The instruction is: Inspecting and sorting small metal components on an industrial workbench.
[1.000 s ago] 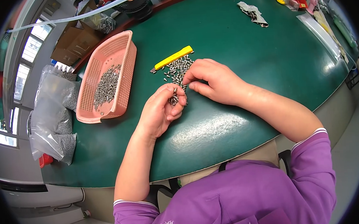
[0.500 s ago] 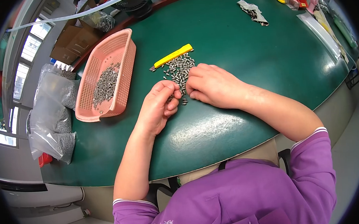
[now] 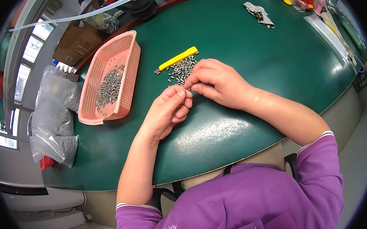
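Observation:
A heap of small, shiny, cylinder-shaped metal parts [image 3: 181, 70] lies on the green table, partly hidden behind my right hand. My left hand [image 3: 169, 111] is closed, fingers curled, with a small metal part showing at its thumb and forefinger. Thumb and forefinger of my right hand [image 3: 220, 83] pinch together right beside the left fingertips, at another tiny metal bit. How many parts lie inside the left fingers is hidden. Along the heap's far edge rests a yellow utility knife [image 3: 177, 59], its blade end pointing left.
Left of the heap stands a pink plastic basket [image 3: 134, 71] with many similar metal parts inside. Clear bags [image 3: 59, 118] of small parts sit at the table's left edge, near a cardboard box [image 3: 76, 42]. A crumpled white wrapper [image 3: 258, 13] lies far right.
My right hand has lifted off the heap and come to the left fingertips in a pinch. My left hand has shifted slightly right, still closed.

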